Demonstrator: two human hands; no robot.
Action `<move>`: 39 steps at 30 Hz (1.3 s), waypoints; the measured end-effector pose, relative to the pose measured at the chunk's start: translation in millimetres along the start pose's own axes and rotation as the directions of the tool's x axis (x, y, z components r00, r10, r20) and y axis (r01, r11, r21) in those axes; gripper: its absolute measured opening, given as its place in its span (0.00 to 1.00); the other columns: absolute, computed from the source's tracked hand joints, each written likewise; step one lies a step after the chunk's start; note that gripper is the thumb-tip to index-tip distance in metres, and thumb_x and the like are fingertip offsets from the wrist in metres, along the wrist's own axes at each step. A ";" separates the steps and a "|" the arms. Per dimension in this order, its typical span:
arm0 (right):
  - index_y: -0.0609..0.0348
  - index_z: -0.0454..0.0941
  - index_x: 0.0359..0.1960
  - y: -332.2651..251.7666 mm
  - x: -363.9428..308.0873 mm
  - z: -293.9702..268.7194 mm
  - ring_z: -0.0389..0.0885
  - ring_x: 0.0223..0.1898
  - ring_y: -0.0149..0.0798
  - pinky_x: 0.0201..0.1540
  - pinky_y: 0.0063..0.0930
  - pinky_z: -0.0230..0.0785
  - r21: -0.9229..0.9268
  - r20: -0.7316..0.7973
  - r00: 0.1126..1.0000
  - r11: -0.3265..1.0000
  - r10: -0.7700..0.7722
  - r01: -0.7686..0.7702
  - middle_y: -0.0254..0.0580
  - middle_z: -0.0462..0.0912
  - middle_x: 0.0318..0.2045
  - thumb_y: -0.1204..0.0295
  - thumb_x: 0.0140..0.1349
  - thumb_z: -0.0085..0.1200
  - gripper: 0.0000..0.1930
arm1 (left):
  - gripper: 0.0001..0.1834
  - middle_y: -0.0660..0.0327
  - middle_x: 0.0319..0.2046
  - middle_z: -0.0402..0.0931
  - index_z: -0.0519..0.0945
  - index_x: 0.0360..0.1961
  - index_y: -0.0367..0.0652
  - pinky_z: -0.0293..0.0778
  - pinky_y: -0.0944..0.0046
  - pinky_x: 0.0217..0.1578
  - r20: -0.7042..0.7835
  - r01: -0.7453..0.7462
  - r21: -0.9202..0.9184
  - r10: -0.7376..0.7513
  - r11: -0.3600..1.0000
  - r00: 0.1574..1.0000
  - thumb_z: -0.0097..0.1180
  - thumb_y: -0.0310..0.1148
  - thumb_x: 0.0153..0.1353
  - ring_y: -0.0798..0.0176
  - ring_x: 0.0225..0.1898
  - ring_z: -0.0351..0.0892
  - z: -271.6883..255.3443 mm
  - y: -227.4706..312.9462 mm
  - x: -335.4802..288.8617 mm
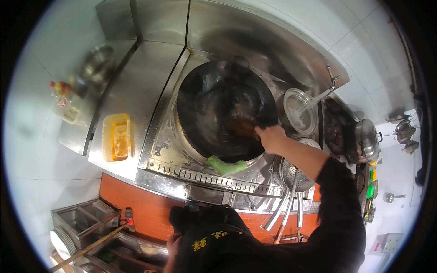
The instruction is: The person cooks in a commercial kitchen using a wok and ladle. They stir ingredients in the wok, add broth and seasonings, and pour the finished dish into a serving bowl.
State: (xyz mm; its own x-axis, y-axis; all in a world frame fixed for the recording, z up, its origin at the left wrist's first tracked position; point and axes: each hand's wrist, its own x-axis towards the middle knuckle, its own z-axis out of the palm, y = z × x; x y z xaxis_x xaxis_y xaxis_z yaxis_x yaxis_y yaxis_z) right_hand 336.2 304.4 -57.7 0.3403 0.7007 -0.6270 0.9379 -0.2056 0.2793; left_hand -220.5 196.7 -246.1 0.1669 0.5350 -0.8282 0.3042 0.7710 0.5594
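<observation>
A large black wok (pixel 200 107) sits on the steel range, with wet streaks across its inner surface. My right hand (pixel 272 139) reaches over the wok's right side, its fingers closed round a brown wok brush (pixel 243 126). The brush is blurred and its head lies against the inside of the wok. A green cloth (pixel 225 166) rests at the wok's near rim. Low at the left, beside my dark apron, part of my left hand (pixel 173 243) shows; its fingers are mostly hidden.
Right of the wok stand a round basin (pixel 300 111) under a tap (pixel 333 82) and a perforated skimmer (pixel 296 174) with long handles. A yellow-stained container (pixel 117 137) and bottles (pixel 66 102) are left. Lower left are metal bins (pixel 86 218) and a wooden stick (pixel 91 245).
</observation>
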 end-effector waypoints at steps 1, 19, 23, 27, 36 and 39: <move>0.60 0.59 0.67 -5.9 21.5 -4.2 0.85 0.44 0.51 0.43 0.40 0.78 0.055 -0.112 0.993 0.998 0.027 -0.021 0.54 0.85 0.42 0.68 0.49 0.55 0.39 | 0.15 0.59 0.39 0.81 0.78 0.50 0.34 0.73 0.69 0.45 0.016 -0.034 -0.006 0.034 0.999 0.999 0.57 0.26 0.61 0.67 0.41 0.78 -1.2 0.2 0.3; 0.46 0.52 0.73 -46.2 64.4 1.9 0.85 0.40 0.52 0.44 0.41 0.77 0.568 -0.110 0.992 0.823 0.065 0.009 0.50 0.85 0.39 0.68 0.42 0.58 0.50 | 0.17 0.55 0.43 0.81 0.77 0.50 0.32 0.74 0.64 0.48 0.054 -0.070 0.019 0.069 0.997 0.996 0.57 0.27 0.61 0.63 0.45 0.79 -14.6 -3.8 23.4; 0.37 0.54 0.73 -26.5 -7.5 16.1 0.82 0.47 0.52 0.47 0.42 0.75 0.362 0.083 0.980 0.922 -0.178 0.137 0.53 0.83 0.44 0.66 0.41 0.60 0.51 | 0.16 0.57 0.42 0.80 0.78 0.49 0.33 0.73 0.64 0.49 0.228 -0.307 0.116 0.276 0.944 0.934 0.58 0.26 0.61 0.64 0.45 0.78 4.8 38.5 34.4; 0.41 0.60 0.70 43.5 -57.3 18.7 0.84 0.48 0.44 0.45 0.40 0.75 -0.029 0.019 0.976 0.975 0.219 -0.218 0.43 0.83 0.49 0.67 0.55 0.57 0.37 | 0.15 0.59 0.40 0.79 0.77 0.51 0.33 0.72 0.67 0.48 0.453 -0.490 0.241 0.350 0.838 0.820 0.57 0.25 0.62 0.67 0.43 0.77 52.3 110.7 40.5; 0.48 0.47 0.74 -14.8 -178.6 132.1 0.83 0.40 0.57 0.47 0.49 0.75 0.775 -0.193 0.732 0.559 0.654 -0.295 0.57 0.84 0.38 0.66 0.55 0.54 0.44 | 0.21 0.54 0.51 0.75 0.68 0.61 0.35 0.71 0.63 0.51 0.640 -0.372 -0.060 0.322 0.926 0.697 0.50 0.31 0.68 0.60 0.52 0.76 174.5 206.7 5.1; 0.57 0.40 0.74 -87.6 -213.9 174.8 0.84 0.38 0.61 0.47 0.50 0.76 0.921 0.130 0.773 0.214 0.621 -0.326 0.65 0.83 0.36 0.65 0.55 0.56 0.48 | 0.26 0.52 0.54 0.74 0.63 0.64 0.35 0.72 0.57 0.51 0.607 -0.192 -0.099 0.212 0.976 0.766 0.51 0.35 0.68 0.55 0.53 0.76 203.6 220.7 16.7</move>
State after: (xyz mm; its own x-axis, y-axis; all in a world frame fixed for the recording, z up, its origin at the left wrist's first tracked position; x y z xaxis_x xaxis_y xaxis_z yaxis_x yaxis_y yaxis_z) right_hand 193.0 53.1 -75.2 0.8539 0.3255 -0.4061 0.1509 -0.9016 -0.4055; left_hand 40.4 305.5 -143.4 0.7613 0.3641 -0.5365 0.1719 0.6844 0.7085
